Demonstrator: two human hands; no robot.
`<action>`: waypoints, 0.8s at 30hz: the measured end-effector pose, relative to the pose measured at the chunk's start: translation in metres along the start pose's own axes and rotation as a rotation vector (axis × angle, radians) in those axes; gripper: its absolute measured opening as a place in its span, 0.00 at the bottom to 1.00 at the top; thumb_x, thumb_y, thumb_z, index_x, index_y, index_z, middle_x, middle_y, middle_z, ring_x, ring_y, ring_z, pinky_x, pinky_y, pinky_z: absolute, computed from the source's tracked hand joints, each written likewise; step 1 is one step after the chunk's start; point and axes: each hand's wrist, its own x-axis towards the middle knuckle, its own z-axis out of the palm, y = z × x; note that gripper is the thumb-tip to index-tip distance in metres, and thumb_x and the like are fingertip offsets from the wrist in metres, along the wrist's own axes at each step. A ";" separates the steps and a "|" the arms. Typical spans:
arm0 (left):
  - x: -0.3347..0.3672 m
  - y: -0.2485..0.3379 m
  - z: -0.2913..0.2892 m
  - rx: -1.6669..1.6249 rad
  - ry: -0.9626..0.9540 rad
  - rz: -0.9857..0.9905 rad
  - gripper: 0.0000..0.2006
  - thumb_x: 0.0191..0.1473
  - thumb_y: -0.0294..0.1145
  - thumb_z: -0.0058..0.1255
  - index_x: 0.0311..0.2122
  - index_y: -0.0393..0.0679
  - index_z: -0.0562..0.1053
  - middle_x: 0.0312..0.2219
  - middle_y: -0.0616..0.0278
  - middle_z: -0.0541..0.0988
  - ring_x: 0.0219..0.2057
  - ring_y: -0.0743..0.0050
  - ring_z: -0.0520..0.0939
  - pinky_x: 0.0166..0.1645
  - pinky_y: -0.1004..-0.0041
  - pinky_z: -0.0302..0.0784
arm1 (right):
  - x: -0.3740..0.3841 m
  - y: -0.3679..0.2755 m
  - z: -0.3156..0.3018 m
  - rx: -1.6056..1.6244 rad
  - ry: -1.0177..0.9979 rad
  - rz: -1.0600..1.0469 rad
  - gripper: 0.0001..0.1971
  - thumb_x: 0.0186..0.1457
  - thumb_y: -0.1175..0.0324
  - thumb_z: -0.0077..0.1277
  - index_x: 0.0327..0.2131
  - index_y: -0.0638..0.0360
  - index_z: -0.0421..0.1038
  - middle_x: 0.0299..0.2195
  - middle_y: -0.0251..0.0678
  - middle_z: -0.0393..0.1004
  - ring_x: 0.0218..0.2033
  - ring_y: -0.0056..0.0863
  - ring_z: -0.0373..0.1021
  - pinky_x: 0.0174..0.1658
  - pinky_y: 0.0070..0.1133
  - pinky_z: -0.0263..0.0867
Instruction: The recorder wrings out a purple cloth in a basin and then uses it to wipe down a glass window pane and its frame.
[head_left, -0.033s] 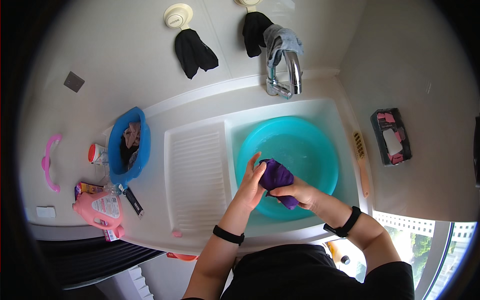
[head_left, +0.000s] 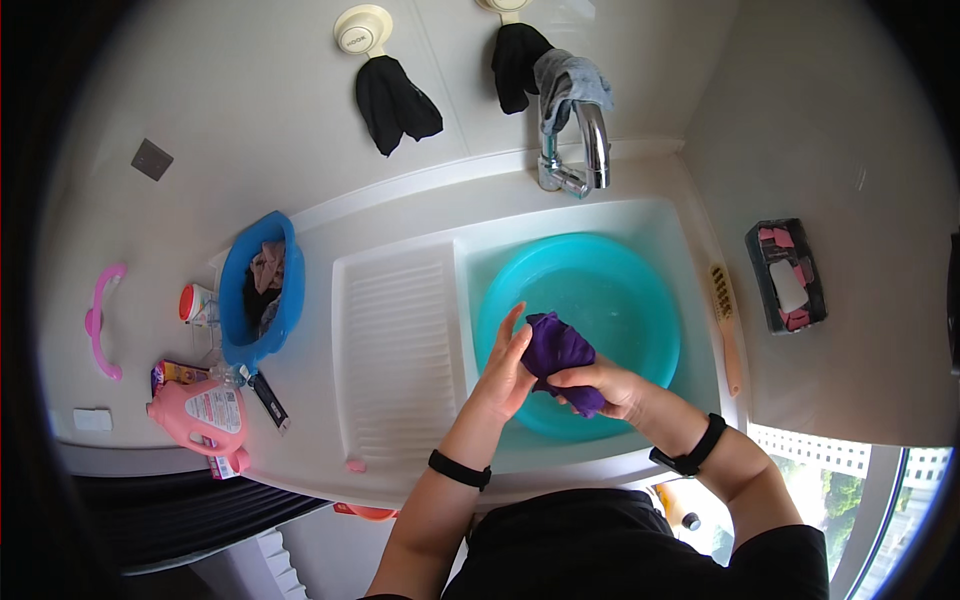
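A crumpled purple cloth [head_left: 557, 350] is held above a turquoise basin [head_left: 650, 290] with water in it. My right hand [head_left: 603, 388] grips the cloth's lower part, its thumb pressed across the top. At the cloth's left side is my left hand [head_left: 505, 370], its visible fingers stretched out and touching the fabric's edge. Folds of cloth hide part of both hands' fingers. The basin stands in the white sink [head_left: 625, 215], and left of it lies a ridged washboard surface [head_left: 395, 350].
Left on the counter are a blue tub [head_left: 292, 270] of clothes and a pink jug [head_left: 205, 415]. A scrub brush [head_left: 724, 325] lies on the right rim. Grey cloth [head_left: 572, 82] drapes the faucet [head_left: 596, 150]. A soap holder [head_left: 790, 275] is on the right wall.
The purple cloth's folds have shifted slightly between my hands, and its lower end hangs a little differently. Both hands stay nearly in place; the whole view has moved slightly.
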 end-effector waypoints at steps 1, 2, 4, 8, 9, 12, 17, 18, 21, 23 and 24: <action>-0.001 -0.004 -0.005 0.001 0.015 0.015 0.37 0.60 0.54 0.52 0.68 0.55 0.51 0.55 0.58 0.69 0.56 0.62 0.72 0.60 0.55 0.70 | -0.002 -0.006 0.003 0.196 -0.080 0.100 0.21 0.50 0.60 0.63 0.44 0.59 0.71 0.31 0.35 0.74 0.29 0.25 0.72 0.23 0.17 0.70; -0.003 -0.011 -0.010 -0.111 -0.084 0.020 0.38 0.59 0.55 0.52 0.68 0.57 0.50 0.56 0.57 0.68 0.57 0.60 0.71 0.61 0.55 0.69 | -0.003 -0.005 0.008 0.367 -0.139 0.096 0.24 0.52 0.58 0.61 0.48 0.60 0.68 0.34 0.39 0.73 0.28 0.25 0.72 0.19 0.11 0.66; -0.003 -0.014 -0.001 -0.277 -0.293 0.037 0.42 0.57 0.59 0.53 0.69 0.61 0.48 0.60 0.53 0.65 0.60 0.53 0.69 0.62 0.53 0.69 | -0.002 0.004 0.004 0.561 -0.227 0.185 0.25 0.53 0.59 0.58 0.50 0.60 0.66 0.37 0.42 0.73 0.28 0.28 0.71 0.19 0.13 0.67; -0.004 -0.001 0.007 -0.260 -0.250 0.113 0.35 0.55 0.44 0.61 0.65 0.52 0.59 0.56 0.52 0.69 0.53 0.59 0.75 0.56 0.58 0.74 | -0.006 0.008 0.015 0.680 -0.297 0.280 0.28 0.55 0.55 0.57 0.54 0.61 0.62 0.43 0.49 0.72 0.29 0.33 0.72 0.19 0.15 0.69; -0.007 0.001 0.005 -0.259 -0.242 0.126 0.35 0.55 0.44 0.61 0.65 0.52 0.59 0.56 0.52 0.69 0.53 0.59 0.75 0.56 0.58 0.74 | -0.008 0.006 0.019 0.632 -0.275 0.262 0.28 0.56 0.53 0.58 0.53 0.60 0.63 0.45 0.48 0.71 0.30 0.33 0.74 0.19 0.14 0.68; -0.011 0.014 0.019 -0.072 -0.124 0.061 0.15 0.52 0.30 0.61 0.43 0.45 0.69 0.35 0.62 0.73 0.43 0.61 0.79 0.49 0.60 0.78 | -0.005 0.013 0.006 0.625 -0.288 0.308 0.30 0.53 0.57 0.62 0.53 0.62 0.62 0.44 0.49 0.71 0.28 0.32 0.74 0.20 0.15 0.69; -0.024 0.014 0.028 0.039 0.012 0.089 0.16 0.51 0.31 0.63 0.43 0.42 0.71 0.31 0.64 0.76 0.35 0.75 0.79 0.40 0.73 0.76 | -0.011 0.010 0.011 0.309 -0.210 0.291 0.26 0.50 0.65 0.64 0.49 0.64 0.65 0.38 0.47 0.72 0.29 0.29 0.72 0.21 0.16 0.69; -0.024 0.013 0.027 0.106 0.031 0.092 0.15 0.52 0.30 0.63 0.42 0.43 0.71 0.31 0.64 0.76 0.35 0.74 0.79 0.39 0.72 0.77 | -0.016 0.001 0.018 0.202 -0.153 0.298 0.23 0.49 0.66 0.65 0.46 0.61 0.67 0.33 0.41 0.72 0.28 0.25 0.73 0.22 0.15 0.69; -0.026 0.012 0.029 0.177 0.061 0.093 0.14 0.51 0.30 0.63 0.40 0.42 0.70 0.29 0.64 0.76 0.33 0.76 0.79 0.37 0.73 0.76 | -0.018 0.004 0.030 0.074 -0.079 0.196 0.21 0.48 0.66 0.65 0.44 0.59 0.69 0.30 0.35 0.73 0.28 0.23 0.73 0.22 0.16 0.69; -0.027 0.012 0.031 0.272 0.086 0.086 0.15 0.50 0.30 0.64 0.40 0.42 0.70 0.29 0.64 0.76 0.33 0.77 0.78 0.37 0.74 0.76 | -0.016 0.009 0.029 0.080 -0.086 0.193 0.20 0.47 0.67 0.66 0.42 0.58 0.70 0.29 0.32 0.73 0.27 0.22 0.72 0.22 0.17 0.69; -0.027 0.011 0.031 0.272 0.087 0.090 0.15 0.50 0.30 0.64 0.40 0.42 0.70 0.29 0.64 0.76 0.33 0.77 0.78 0.37 0.74 0.76 | -0.016 0.012 0.030 0.054 -0.065 0.168 0.19 0.46 0.69 0.67 0.41 0.58 0.70 0.29 0.31 0.73 0.27 0.21 0.72 0.23 0.17 0.68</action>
